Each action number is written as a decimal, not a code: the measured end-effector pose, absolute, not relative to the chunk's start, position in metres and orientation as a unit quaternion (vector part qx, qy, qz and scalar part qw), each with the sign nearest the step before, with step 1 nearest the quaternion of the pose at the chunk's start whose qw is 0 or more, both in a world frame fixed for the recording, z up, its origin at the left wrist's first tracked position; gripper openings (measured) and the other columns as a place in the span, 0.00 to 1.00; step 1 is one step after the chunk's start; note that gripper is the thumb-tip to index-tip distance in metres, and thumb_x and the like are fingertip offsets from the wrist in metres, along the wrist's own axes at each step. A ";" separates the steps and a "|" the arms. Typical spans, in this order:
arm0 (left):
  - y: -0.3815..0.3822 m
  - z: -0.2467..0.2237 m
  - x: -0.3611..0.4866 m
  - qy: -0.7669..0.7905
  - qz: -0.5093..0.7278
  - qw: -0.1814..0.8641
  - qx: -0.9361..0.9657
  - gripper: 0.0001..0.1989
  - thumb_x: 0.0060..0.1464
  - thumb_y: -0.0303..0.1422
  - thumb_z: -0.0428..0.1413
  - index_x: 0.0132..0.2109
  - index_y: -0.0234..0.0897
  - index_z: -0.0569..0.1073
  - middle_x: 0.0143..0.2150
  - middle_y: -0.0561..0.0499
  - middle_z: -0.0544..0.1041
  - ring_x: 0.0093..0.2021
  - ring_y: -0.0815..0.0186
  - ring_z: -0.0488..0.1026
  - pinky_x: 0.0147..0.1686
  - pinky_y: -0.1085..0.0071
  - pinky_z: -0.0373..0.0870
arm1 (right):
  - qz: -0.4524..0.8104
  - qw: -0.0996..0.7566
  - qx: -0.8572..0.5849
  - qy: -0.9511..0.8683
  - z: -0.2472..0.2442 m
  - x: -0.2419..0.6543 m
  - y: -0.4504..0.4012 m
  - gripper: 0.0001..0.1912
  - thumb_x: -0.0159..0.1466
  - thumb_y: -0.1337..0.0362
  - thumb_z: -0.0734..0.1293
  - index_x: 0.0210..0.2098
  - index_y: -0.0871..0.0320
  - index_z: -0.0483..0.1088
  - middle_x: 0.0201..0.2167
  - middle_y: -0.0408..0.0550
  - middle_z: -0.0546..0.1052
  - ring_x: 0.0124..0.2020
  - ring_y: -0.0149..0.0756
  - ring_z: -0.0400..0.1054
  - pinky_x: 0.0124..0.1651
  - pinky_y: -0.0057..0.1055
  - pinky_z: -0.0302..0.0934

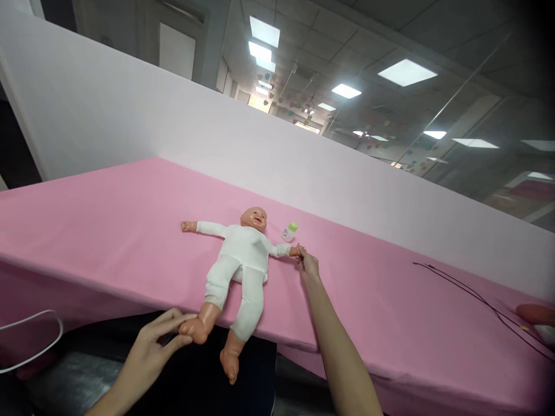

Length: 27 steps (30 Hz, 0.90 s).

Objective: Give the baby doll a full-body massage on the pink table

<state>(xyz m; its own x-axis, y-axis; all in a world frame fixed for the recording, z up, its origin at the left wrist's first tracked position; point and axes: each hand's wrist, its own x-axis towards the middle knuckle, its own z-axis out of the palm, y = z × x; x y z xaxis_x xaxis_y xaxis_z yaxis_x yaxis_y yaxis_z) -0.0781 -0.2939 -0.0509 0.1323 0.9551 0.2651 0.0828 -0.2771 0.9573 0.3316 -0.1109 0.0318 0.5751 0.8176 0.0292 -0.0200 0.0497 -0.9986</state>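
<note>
A baby doll (246,245) with a white cloth body lies on its back on the pink-covered table (130,231), its head toward the wall. Both its lower legs hang past the near edge. My left hand (151,341) pinches the doll's foot on the left side between thumb and fingers. With my right hand (309,264) I grip the doll's small hand on the right, its arm stretched out sideways. Just beyond that arm a small clear bottle (289,231) with a green cap leans or stands near the doll's head; which one I cannot tell.
A white partition (260,156) rises along the table's far side. Thin black cables (463,289) lie on the right, near an orange-brown object (535,315) I cannot make out. A white cable (43,315) loops at the lower left.
</note>
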 end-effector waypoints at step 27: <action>-0.277 -0.035 -0.067 0.423 0.519 0.433 0.603 0.14 0.57 0.45 0.65 0.42 0.42 0.87 0.33 0.49 0.77 0.34 0.61 0.75 0.35 0.70 0.71 | 0.302 0.653 -0.596 -0.357 0.038 0.329 -0.112 0.21 0.52 0.49 0.80 0.23 0.56 0.70 0.19 0.40 0.69 0.20 0.29 0.59 0.24 0.30 0.58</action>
